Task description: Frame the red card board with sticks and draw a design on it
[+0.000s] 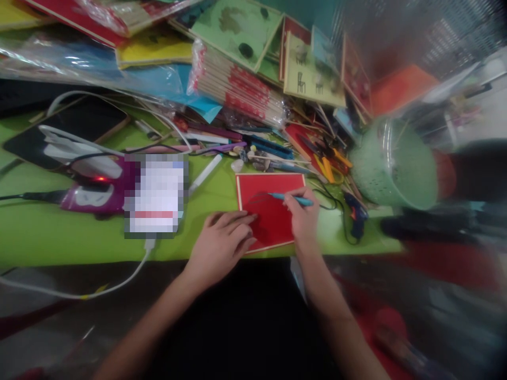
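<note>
Pins the red card (273, 219) flat with the left hand (224, 237), fingers (241, 219) stretched out together, palm down, clasping nothing. Just right of those fingers, pinches a blue pen (295, 199) in the right hand (303, 216), fingers curled tight round the barrel, tip down on the card's far half.

Off the pen tip, only a few faint curved strokes, too dim to read. All the red under and between the fingers bare: by the look of it, marking barely begun, most of the card unfilled.

Beneath both hands, a lime-green table cover (59, 237), the card close to its near edge. Right of the pen fingers, a glue gun (356, 216) and a mint-green colander (396, 163). Well left of the flat fingers, a purple device (95, 192) and a white cable (130, 274) trailing off the edge.

Beyond the fingertips, a litter of markers and yellow-handled scissors (328, 166). Farther still, a wrapped bundle of sticks (237, 87) and painted picture cards (312, 74) leaning in a heap. Past that, blur at the far right; nothing of the room to make out.
</note>
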Action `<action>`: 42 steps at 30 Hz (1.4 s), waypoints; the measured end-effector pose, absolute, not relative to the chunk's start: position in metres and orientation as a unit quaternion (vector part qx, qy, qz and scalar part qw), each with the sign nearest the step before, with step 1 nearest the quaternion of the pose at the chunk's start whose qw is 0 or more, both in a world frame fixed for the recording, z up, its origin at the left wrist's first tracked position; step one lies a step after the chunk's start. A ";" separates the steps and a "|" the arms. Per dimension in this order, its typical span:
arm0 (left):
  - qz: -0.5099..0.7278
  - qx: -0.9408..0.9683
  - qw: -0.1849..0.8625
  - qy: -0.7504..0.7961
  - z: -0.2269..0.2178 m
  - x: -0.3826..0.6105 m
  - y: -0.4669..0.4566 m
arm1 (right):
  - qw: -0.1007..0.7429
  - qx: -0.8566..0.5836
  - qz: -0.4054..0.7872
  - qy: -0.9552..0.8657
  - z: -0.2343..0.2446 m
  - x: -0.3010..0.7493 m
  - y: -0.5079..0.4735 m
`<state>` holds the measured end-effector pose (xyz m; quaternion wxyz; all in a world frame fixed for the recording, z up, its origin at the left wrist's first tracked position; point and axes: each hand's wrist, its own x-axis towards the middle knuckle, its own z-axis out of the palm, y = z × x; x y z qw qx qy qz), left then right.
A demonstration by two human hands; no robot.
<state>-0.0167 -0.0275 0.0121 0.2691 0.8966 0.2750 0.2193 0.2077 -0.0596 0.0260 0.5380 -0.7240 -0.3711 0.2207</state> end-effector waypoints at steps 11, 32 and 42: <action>0.218 0.897 0.271 0.274 0.010 -0.017 -0.027 | 0.530 -0.727 0.204 -0.385 0.025 0.207 -0.060; 0.229 0.901 0.252 0.269 0.010 -0.017 -0.027 | 0.572 -0.710 0.213 -0.352 0.025 0.206 -0.060; 0.229 0.902 0.249 0.270 0.009 -0.016 -0.027 | 0.575 -0.698 0.227 -0.361 0.022 0.208 -0.061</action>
